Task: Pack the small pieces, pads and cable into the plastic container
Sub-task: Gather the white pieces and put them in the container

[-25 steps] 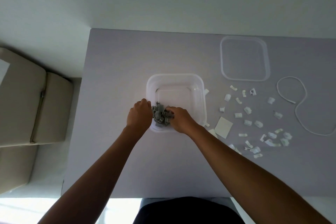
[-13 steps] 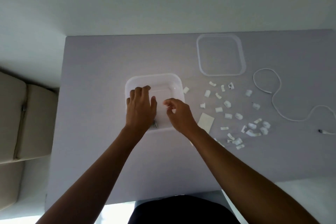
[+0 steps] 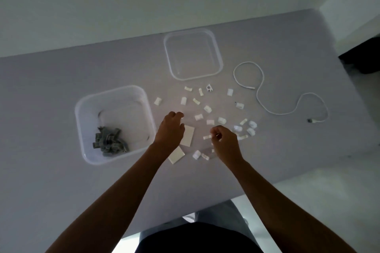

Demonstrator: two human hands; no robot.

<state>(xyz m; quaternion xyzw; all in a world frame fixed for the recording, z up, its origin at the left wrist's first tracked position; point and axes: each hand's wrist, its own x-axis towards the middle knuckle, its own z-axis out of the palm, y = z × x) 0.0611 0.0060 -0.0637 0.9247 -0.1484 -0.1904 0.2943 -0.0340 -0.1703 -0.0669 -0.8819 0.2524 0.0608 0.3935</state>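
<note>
Right of the plastic container point(image 3: 115, 96), the left hand point(image 3: 170, 127) hovers with curled fingers; the right hand point(image 3: 225, 141) pinches 1 small white piece point(image 3: 207, 137).

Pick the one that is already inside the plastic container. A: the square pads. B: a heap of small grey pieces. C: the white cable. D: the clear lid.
B: the grey pieces lie heaped in the near corner of the plastic container, while the cable, pads and lid lie on the table.
</note>
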